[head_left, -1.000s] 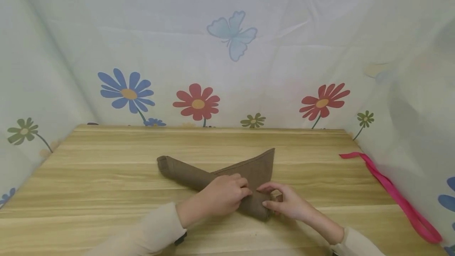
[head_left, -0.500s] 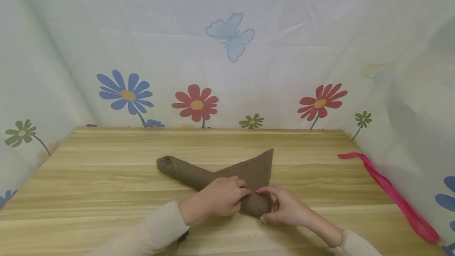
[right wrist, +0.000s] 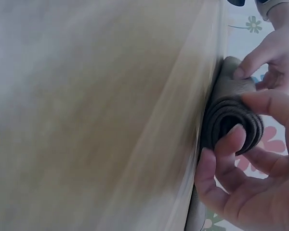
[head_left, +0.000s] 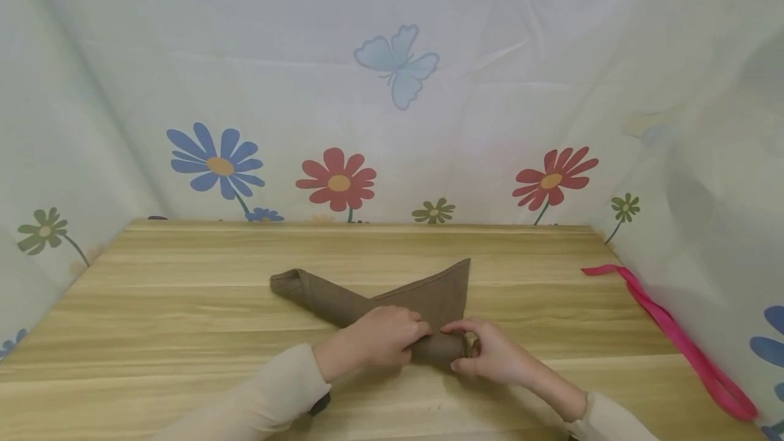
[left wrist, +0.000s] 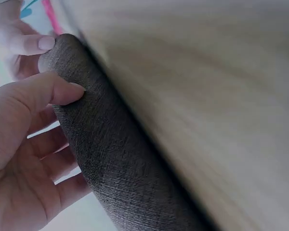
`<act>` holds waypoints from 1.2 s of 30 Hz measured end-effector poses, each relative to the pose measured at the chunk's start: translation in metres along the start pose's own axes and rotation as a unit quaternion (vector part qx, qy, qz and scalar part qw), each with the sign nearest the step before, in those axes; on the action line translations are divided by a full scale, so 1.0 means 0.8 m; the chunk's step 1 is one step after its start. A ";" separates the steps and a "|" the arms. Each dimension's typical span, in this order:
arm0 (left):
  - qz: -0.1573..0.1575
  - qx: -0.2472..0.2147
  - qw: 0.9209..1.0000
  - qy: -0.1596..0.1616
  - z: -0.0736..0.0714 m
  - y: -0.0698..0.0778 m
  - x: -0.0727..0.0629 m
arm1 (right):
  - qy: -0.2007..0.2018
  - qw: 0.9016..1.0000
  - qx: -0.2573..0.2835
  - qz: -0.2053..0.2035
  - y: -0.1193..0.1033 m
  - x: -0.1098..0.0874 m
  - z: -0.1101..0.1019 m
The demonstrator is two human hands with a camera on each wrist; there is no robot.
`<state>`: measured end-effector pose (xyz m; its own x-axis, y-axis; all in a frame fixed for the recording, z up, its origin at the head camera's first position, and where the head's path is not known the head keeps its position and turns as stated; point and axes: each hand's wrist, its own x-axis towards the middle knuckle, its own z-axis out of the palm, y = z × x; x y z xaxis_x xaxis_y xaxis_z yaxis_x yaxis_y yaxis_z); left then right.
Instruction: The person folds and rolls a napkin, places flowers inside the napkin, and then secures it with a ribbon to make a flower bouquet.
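A dark brown cloth (head_left: 429, 298) is partly rolled up on the wooden table, with one flat pointed corner spread toward the back. The rolled part runs from a tucked end at the far left to the right hand. My left hand (head_left: 386, 335) grips the middle of the roll, its thumb on the near side in the left wrist view. At the right end, my right hand (head_left: 496, 352) holds the roll between thumb and fingers. In the right wrist view, the cloth roll (right wrist: 233, 118) shows its layered spiral end, one fingertip at its opening.
A pink ribbon (head_left: 674, 332) lies along the right side of the wooden table (head_left: 184, 332). White curtain fabric (head_left: 478, 114) printed with flowers and a butterfly hangs behind the table and on both sides.
The near right part of the cloth has been rolled tighter and a little away from the person. The right thumb has shifted under the roll's end. The left hand stays about where it was.
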<state>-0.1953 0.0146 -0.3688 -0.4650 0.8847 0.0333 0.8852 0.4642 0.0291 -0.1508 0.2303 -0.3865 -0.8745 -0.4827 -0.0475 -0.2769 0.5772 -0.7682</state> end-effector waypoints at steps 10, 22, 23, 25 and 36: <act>-0.012 -0.141 0.988 -0.060 -0.020 -0.010 0.002 | -0.029 0.987 0.142 0.068 0.002 0.004 -0.006; 0.007 -0.004 0.998 0.065 -0.009 -0.012 -0.003 | 0.007 0.987 0.147 0.066 0.004 0.008 -0.005; 0.010 0.009 0.997 0.074 -0.009 -0.011 -0.003 | 0.009 0.987 0.145 0.062 0.004 0.008 -0.005; 0.013 0.024 0.996 0.085 -0.008 -0.010 -0.004 | 0.014 0.989 0.139 0.052 0.004 0.009 -0.005; 0.002 0.038 0.996 0.081 0.000 -0.013 0.001 | 0.045 0.996 0.070 0.008 0.002 0.007 -0.002</act>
<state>-0.2048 0.0106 -0.3687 -0.4518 0.8705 0.1951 0.8822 0.4685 -0.0470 -0.1568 0.2294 -0.3872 -0.9123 -0.4094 -0.0073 -0.2099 0.4831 -0.8500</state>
